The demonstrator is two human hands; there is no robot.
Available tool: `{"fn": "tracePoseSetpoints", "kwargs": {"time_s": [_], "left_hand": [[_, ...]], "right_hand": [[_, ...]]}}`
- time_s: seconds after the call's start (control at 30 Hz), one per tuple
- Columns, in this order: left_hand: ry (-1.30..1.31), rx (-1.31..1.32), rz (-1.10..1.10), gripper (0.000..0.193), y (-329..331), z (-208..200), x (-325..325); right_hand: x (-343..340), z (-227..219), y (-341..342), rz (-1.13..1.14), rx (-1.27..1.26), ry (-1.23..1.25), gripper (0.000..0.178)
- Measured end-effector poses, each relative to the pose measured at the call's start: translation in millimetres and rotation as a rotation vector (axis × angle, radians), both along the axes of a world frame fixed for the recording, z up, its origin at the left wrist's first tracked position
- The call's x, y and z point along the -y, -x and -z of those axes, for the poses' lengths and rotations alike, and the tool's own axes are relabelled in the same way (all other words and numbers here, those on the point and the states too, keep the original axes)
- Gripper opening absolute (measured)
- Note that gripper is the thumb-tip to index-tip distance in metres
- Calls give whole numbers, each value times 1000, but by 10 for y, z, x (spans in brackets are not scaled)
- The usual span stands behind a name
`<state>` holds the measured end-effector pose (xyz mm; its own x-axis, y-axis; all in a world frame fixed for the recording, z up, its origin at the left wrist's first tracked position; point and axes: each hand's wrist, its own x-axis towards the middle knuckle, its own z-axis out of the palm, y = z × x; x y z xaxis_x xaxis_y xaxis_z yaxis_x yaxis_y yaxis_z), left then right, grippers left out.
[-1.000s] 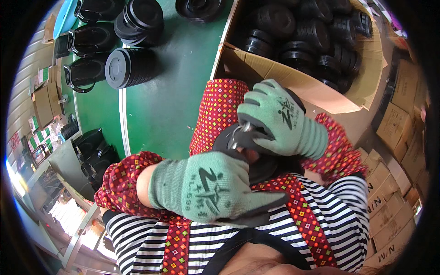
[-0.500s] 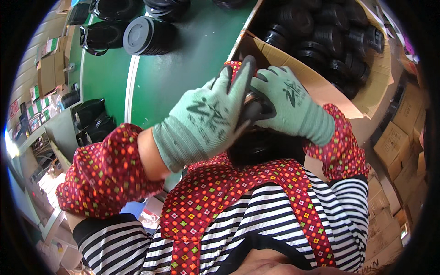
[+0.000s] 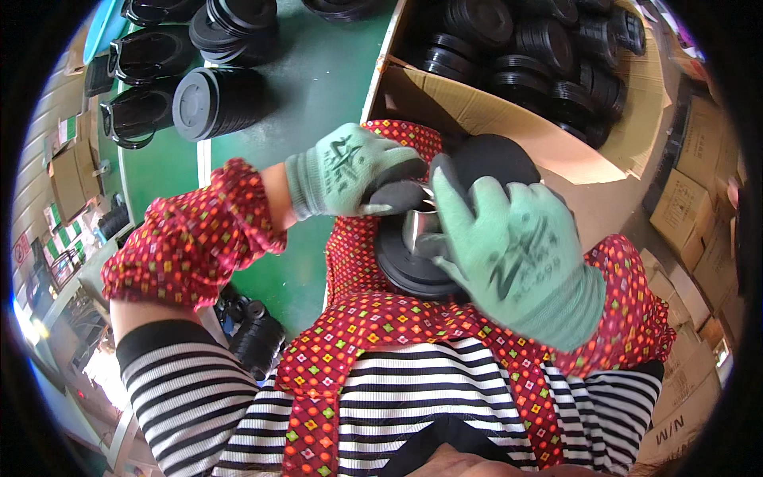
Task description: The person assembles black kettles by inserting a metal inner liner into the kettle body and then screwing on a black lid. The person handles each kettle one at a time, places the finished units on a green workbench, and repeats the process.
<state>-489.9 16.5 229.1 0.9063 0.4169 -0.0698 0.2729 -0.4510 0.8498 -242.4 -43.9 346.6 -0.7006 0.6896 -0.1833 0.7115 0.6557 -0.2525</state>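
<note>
Both my hands wear pale green gloves with dark fingertips. My left hand point(image 3: 358, 171) is closed, its thumb and fingers pinching at the upper edge of a shiny silvery band point(image 3: 414, 230), whose exact kind I cannot make out. Around the band's right side curls my right hand point(image 3: 520, 254), with one finger stretched up beside the left fingertips. Below them a stack of black round lids point(image 3: 413, 274) rests on my lap, against the red patterned apron. A flat black disc point(image 3: 493, 163) shows just behind my right hand.
A large open cardboard box point(image 3: 509, 119) full of black lid stacks stands at the far right. On the green table point(image 3: 270, 179) at the far left are a grey-topped lid stack point(image 3: 195, 105) and several glossy black containers point(image 3: 151, 56). Brown cartons point(image 3: 683, 207) are piled at the right.
My hands have come apart from their overlapped position; the left moved left, the right lower and nearer. The silvery band and the black stack now show more. The whole view has shifted slightly.
</note>
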Motion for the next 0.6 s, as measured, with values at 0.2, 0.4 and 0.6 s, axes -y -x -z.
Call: {"fn": "tracePoseSetpoints", "kwargs": {"time_s": [0.2, 0.4, 0.6], "left_hand": [[-2, 310, -182, 56, -544, 294, 29], [-270, 96, -474, 41, 410, -287, 170], [-368, -281, -1022, 16, 1012, -16, 1141]], "right_hand": [[-77, -382, -96, 2, 297, -16, 53], [-238, 30, -115, -1, -214, -167, 54], [150, 270, -284, -82, -510, 228, 87]]}}
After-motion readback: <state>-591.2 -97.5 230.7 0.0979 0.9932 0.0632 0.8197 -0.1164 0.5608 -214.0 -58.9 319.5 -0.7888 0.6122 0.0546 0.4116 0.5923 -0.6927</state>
